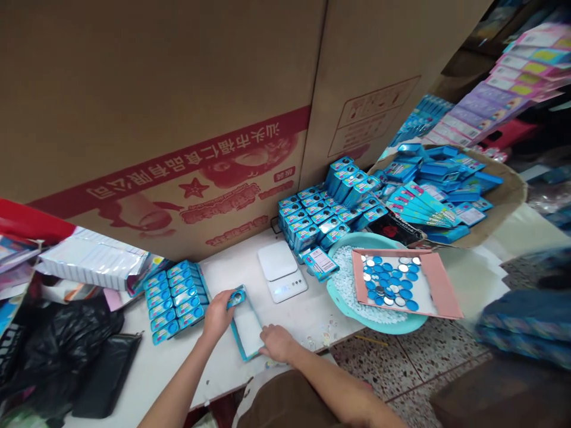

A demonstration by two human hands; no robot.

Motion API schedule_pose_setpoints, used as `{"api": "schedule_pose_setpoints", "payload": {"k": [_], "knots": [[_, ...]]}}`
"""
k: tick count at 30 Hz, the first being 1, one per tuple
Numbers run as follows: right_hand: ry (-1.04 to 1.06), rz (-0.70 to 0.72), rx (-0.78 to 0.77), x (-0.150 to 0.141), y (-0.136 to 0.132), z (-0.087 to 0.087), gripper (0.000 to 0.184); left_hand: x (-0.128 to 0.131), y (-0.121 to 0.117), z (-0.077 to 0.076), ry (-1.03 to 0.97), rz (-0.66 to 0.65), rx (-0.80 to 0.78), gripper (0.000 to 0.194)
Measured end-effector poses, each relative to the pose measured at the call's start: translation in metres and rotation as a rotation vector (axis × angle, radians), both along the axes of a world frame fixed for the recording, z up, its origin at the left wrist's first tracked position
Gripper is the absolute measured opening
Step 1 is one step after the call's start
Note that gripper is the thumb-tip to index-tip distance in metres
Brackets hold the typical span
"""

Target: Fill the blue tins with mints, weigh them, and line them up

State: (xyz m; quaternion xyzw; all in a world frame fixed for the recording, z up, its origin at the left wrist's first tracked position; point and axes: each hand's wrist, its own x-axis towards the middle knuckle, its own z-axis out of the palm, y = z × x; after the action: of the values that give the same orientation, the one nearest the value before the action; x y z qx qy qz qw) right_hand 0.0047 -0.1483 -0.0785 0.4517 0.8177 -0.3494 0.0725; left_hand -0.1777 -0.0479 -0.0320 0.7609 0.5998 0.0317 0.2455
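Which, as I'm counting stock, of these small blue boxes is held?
The box in the left hand, at the far end of the tray; no hand touches the others.

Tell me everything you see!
table: one, white, below
carton sides: two, brown, back
scale: one, white, middle
stacked boxes: many, blue, tabletop
heaped boxes: many, blue, right
packs: many, multicoloured, right
basin: one, turquoise, right
beads: many, white, in basin
tray: one, pink, over basin
discs: many, blue/silver, in tray
pouch: one, black, left
plastic: count unclear, black, left
open box: one, blue-edged, front
left hand: one, holding small box
right hand: one, on open box
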Motion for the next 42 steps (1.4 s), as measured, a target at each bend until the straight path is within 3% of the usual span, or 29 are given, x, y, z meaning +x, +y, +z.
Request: {"api": "schedule_pose_setpoints", "payload": {"k": [6,18,26,33,36,39,42], "knots": [[-0.05,-0.084,-0.006,0.014,-0.003,-0.002,0.033,0.008,0.015,-0.006,-0.02,-0.053,0.03,0.035],[-0.09,-0.099,-0.015,0.034,-0.011,-0.012,0.024,0.036,0.006,-0.011,0.021,0.003,0.058,0.032],[-0.111,-0.121,-0.023,0.041,-0.008,-0.009,0.029,0.052,0.005,-0.013,0.206,-0.068,0.027,0.036],[-0.082,-0.156,-0.035,0.04,-0.003,-0.005,0.026,0.055,0.012,-0.02,0.328,-0.158,0.107,0.038],[-0.066,-0.202,-0.03,0.048,-0.005,0.0,0.028,0.055,0.014,-0.018,0.316,-0.187,0.243,0.049],[-0.001,-0.306,-0.008,0.065,-0.014,0.011,0.039,0.083,0.012,-0.013,0.2,-0.242,0.412,0.064],[0.146,-0.499,0.037,0.09,-0.027,0.024,0.044,0.142,0.008,-0.008,0.036,-0.404,0.429,0.065]]}}
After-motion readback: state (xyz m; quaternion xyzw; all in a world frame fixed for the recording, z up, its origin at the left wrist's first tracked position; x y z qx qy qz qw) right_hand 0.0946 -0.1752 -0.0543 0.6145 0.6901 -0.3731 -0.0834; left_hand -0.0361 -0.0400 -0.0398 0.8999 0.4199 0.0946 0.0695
